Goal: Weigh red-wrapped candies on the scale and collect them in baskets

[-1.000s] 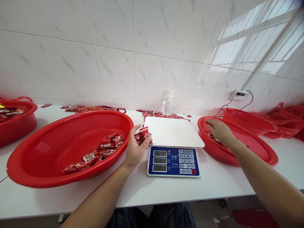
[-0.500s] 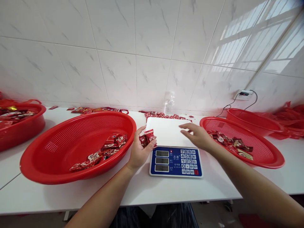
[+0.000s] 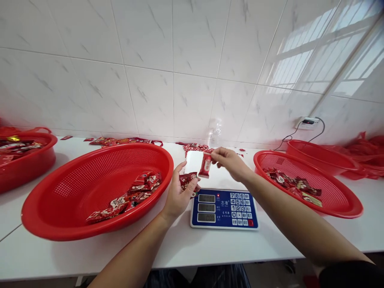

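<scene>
My left hand [image 3: 177, 196] holds a small bunch of red wrapped candies [image 3: 187, 179] beside the left edge of a blue-and-white digital scale [image 3: 223, 208]. My right hand [image 3: 229, 162] pinches a single red candy packet [image 3: 205, 164] by its top, hanging just above the scale's white platform [image 3: 222, 180]. A large red perforated basket [image 3: 60, 200] on the left holds several red candy packets [image 3: 129, 196]. On the right a second red basket [image 3: 342, 200] holds several more packets [image 3: 292, 186].
A third red basket [image 3: 321, 156] sits behind the right one, a red tub [image 3: 30, 160] at far left. Loose red wrappers [image 3: 120, 141] lie along the tiled wall. A clear bottle [image 3: 213, 134] stands behind the scale. Red bags [image 3: 367, 154] are piled far right near a wall socket [image 3: 307, 121].
My right hand left the right basket, crossed over the scale to my left hand and now lifts one candy packet taken from the bunch. The left hand stayed nearly still.
</scene>
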`<control>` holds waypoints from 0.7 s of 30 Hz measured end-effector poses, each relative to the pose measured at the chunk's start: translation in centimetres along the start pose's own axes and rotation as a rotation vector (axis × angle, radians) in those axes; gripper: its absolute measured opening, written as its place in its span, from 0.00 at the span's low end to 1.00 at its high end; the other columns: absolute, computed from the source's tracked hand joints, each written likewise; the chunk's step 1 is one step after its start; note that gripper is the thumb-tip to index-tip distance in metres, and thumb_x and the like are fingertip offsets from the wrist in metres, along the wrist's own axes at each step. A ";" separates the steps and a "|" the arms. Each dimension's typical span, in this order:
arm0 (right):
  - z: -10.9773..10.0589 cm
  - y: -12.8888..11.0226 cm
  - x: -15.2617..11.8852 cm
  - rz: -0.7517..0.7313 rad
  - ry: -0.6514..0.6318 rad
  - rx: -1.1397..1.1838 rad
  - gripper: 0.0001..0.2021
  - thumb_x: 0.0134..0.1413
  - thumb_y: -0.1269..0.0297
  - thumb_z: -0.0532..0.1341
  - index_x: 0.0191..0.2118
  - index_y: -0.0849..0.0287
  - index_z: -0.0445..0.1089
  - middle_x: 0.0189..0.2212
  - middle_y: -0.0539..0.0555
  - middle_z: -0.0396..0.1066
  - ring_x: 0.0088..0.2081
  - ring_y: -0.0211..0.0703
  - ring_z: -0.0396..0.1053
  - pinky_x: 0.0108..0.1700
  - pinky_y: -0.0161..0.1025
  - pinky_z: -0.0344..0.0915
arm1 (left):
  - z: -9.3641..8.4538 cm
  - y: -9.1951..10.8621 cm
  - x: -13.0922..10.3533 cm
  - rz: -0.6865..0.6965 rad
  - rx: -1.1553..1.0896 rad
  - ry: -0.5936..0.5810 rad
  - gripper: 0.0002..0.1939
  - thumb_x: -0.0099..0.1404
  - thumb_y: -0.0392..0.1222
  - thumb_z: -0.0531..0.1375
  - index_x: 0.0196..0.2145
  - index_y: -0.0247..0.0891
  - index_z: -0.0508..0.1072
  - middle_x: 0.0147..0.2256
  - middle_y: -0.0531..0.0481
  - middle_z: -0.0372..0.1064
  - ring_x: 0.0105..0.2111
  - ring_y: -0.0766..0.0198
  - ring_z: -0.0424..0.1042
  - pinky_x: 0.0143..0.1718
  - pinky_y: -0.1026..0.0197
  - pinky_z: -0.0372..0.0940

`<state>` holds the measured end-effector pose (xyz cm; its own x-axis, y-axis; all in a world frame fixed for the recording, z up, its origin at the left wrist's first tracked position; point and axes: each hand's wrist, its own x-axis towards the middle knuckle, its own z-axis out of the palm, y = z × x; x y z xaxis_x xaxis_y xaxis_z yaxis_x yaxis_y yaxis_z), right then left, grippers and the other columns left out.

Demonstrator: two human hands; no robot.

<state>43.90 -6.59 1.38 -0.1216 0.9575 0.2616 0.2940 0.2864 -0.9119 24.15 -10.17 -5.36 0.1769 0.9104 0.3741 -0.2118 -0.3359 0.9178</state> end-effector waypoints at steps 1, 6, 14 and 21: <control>-0.8 0.6 0.7 0.057 0.041 0.004 0.11 0.54 0.56 0.58 0.33 0.58 0.68 0.32 0.53 0.72 0.33 0.38 0.69 0.33 0.35 0.64 | -0.1 0.0 0.0 -0.007 -0.036 0.004 0.34 0.64 0.44 0.58 0.62 0.44 0.47 0.35 0.49 0.72 0.30 0.63 0.74 0.35 0.56 0.72; -2.8 4.3 3.2 0.253 0.095 -0.105 0.12 0.52 0.56 0.59 0.30 0.61 0.69 0.31 0.57 0.73 0.32 0.39 0.70 0.31 0.35 0.63 | -0.5 -0.2 0.2 -0.030 -0.109 -0.003 0.33 0.64 0.39 0.55 0.63 0.46 0.45 0.37 0.49 0.72 0.30 0.64 0.75 0.35 0.55 0.72; -0.6 2.1 1.1 0.102 0.003 -0.253 0.13 0.54 0.56 0.59 0.43 0.55 0.73 0.42 0.54 0.73 0.41 0.41 0.69 0.40 0.39 0.64 | 0.0 -0.3 0.3 -0.002 -0.055 -0.037 0.35 0.65 0.42 0.57 0.64 0.44 0.44 0.42 0.43 0.72 0.36 0.58 0.76 0.40 0.50 0.73; 2.6 0.0 -4.1 -0.129 -0.189 -0.264 0.07 0.55 0.59 0.60 0.33 0.54 0.73 0.32 0.50 0.74 0.35 0.40 0.69 0.38 0.40 0.65 | 0.5 -0.9 -0.3 0.023 0.095 -0.145 0.41 0.63 0.42 0.59 0.67 0.44 0.41 0.43 0.44 0.73 0.41 0.54 0.75 0.45 0.49 0.70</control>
<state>41.96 -10.60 -0.51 -0.3400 0.8968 0.2832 0.4971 0.4270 -0.7553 24.75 -10.27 -6.20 0.3112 0.8601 0.4041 -0.1265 -0.3840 0.9146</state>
